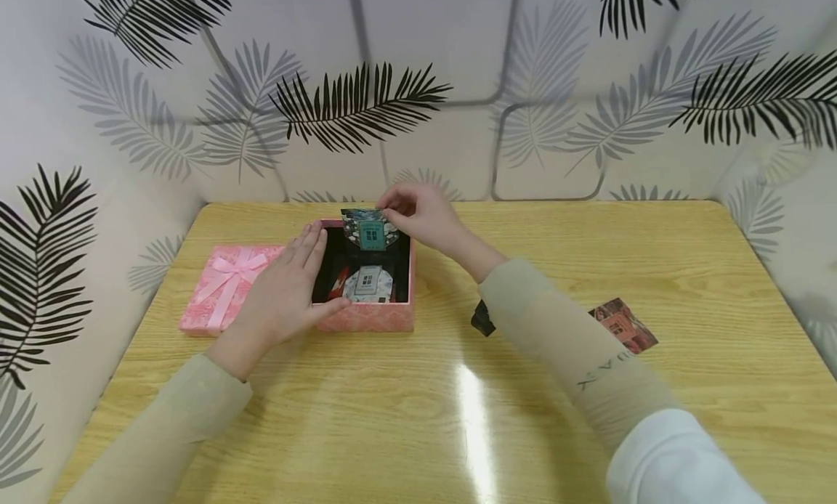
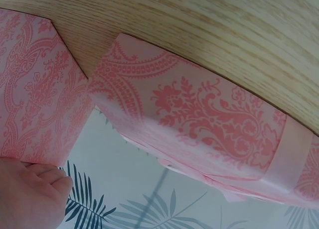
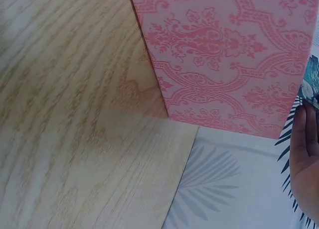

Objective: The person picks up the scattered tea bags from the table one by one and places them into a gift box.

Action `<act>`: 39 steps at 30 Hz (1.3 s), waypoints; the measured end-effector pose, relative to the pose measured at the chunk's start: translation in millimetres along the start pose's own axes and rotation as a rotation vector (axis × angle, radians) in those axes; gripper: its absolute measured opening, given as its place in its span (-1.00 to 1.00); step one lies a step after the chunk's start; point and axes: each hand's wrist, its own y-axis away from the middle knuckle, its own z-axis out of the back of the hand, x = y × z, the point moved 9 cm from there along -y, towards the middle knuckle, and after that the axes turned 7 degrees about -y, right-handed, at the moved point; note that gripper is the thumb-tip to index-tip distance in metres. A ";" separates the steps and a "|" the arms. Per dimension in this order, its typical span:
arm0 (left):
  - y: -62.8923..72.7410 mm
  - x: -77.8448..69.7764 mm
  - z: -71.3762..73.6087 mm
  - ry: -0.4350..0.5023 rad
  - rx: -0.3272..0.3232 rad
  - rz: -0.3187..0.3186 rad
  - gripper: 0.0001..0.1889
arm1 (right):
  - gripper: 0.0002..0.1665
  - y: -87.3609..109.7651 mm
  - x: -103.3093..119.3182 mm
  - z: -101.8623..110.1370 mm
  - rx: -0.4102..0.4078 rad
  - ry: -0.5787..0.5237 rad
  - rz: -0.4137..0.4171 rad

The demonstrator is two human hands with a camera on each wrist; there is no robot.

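Observation:
My right hand (image 1: 421, 217) pinches the upper right corner of a dark, flat packet with a teal label (image 1: 371, 235), held upright over the back of an open pink box (image 1: 366, 317). In the right wrist view, the fingers (image 3: 305, 164) and part of that packet (image 3: 310, 82) show past the box wall (image 3: 224, 55). My left hand (image 1: 281, 293) rests along the box's left side, fingers extended, thumb by the front rim. Inside the black interior lies a white packet (image 1: 368, 282), with something red beside it. The left wrist view shows my left hand (image 2: 32, 194) against the box (image 2: 40, 84).
The pink lid (image 1: 225, 286) with a ribbon bow lies left of the box, partly behind my left hand. A reddish packet (image 1: 624, 326) and a small black item (image 1: 482, 319) lie to the right, both partly covered by my right sleeve. Leaf-patterned fabric surrounds the wooden table (image 1: 392, 417).

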 end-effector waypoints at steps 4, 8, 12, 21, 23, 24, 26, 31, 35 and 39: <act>0.0 -0.1 -0.7 0.006 0.000 -0.003 0.18 | -0.83 -0.8 2.2 -2.3 0.001 0.050 0.017; 0.2 0.1 -0.2 0.011 -0.003 -0.002 0.18 | -0.84 -1.2 4.0 -7.1 0.028 0.055 0.028; 0.7 0.3 -0.6 0.019 -0.004 0.003 0.18 | -0.84 0.1 1.5 -14.9 0.075 0.078 0.016; 0.8 0.9 -0.6 0.018 -0.011 0.001 0.19 | -0.87 0.3 -1.9 -28.9 0.132 0.295 0.002; 0.8 1.0 -0.8 0.019 -0.012 0.000 0.19 | -0.87 0.2 -3.3 -31.4 0.144 0.323 -0.007; 0.8 1.0 -0.9 0.020 -0.013 -0.001 0.18 | -0.87 0.4 -3.6 -32.4 0.148 0.339 -0.009; 0.6 1.1 -0.8 0.021 -0.015 -0.003 0.18 | -0.87 0.6 -3.4 -34.0 0.154 0.374 -0.007; 0.6 0.9 -0.5 0.019 -0.016 -0.007 0.18 | -0.87 1.9 -1.8 -38.5 0.180 0.483 0.026; 0.6 0.3 -0.7 0.018 -0.015 -0.010 0.18 | -0.88 3.0 -2.4 -40.1 0.192 0.513 0.038; 0.4 0.2 -1.0 0.019 -0.017 -0.009 0.18 | -0.88 4.5 -3.1 -39.1 0.194 0.490 0.032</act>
